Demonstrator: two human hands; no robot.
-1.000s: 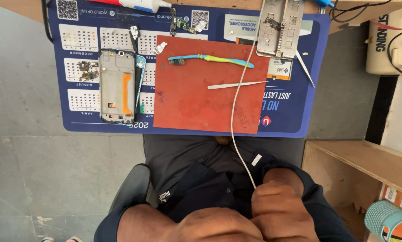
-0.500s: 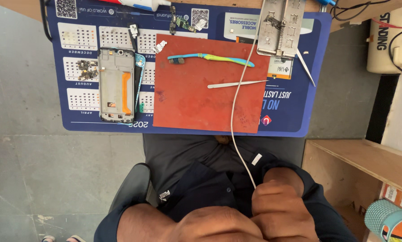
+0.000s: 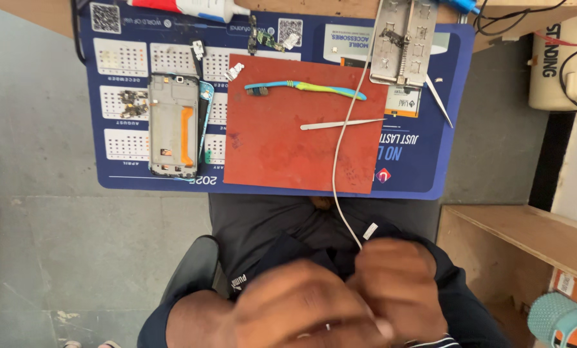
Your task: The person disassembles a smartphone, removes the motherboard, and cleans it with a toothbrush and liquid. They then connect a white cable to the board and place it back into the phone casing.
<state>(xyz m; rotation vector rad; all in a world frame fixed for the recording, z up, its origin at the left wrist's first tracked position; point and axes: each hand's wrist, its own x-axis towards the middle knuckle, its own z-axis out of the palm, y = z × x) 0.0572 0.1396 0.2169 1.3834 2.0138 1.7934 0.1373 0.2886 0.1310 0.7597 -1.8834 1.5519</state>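
Down near my lap, both hands, left hand (image 3: 288,306) and right hand (image 3: 398,290), pinch closed on the white cable (image 3: 337,154); its long axis runs away from me across the red mat (image 3: 269,148) on the bench.

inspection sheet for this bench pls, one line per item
Surface: blue printed work mat with a red pad on it.
Job's things: white cable runs from the bench down to the hands.
Clutter: opened phone frame, blue-green toothbrush, tweezers, metal holder plate, small loose parts.
Grips: left hand and right hand close together in the lap, blurred; the cable ends at the right hand, hold unclear.
Cables: black and red wires at a beige box.
Surroundings: grey floor, wooden shelf.
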